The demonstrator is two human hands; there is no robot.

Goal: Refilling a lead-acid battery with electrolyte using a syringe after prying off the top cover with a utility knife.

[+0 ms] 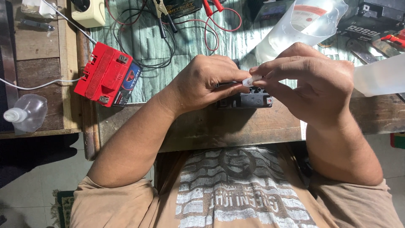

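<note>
Battery [244, 99] on bench [253, 126] under hands; second battery [107, 74] left, bottle [26, 113] farther left.

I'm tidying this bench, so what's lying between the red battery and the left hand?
In the head view, between the red battery and the left hand there is only bare green mat, with black cables looping just above.

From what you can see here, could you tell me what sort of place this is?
Probably a small battery repair bench: a red battery lies on the worn wooden table, test leads trail across it, and both hands work over a dark battery.

Glossy red plastic battery [107, 74], rough wooden bench [236, 126]
</note>
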